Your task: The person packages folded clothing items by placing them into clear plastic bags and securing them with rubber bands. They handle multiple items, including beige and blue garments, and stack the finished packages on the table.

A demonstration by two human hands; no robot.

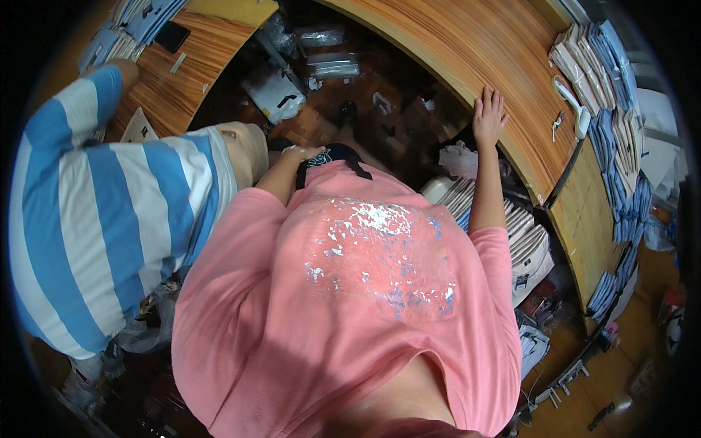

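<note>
My right hand (491, 115) lies flat, fingers spread, on the rim of the wood-grain table (438, 36) and holds nothing. Down at my waist, my left hand (309, 152) rests against my dark patterned shorts (332, 154). Its fingers look stretched out; nothing shows in them. On the table, away from my right hand, lie a white tool with a handle (575, 106) and a small red and white item (558, 125). Folded garments (522, 241) are stacked below my right forearm.
A person in a blue and white striped shirt (109, 190) stands close on my left, by another wooden table (208, 55) with a black phone-like thing (172, 36). Packed shirts (580, 62) line the right table's far side. Clear plastic packs (334, 66) and a white box (272, 91) lie low ahead.
</note>
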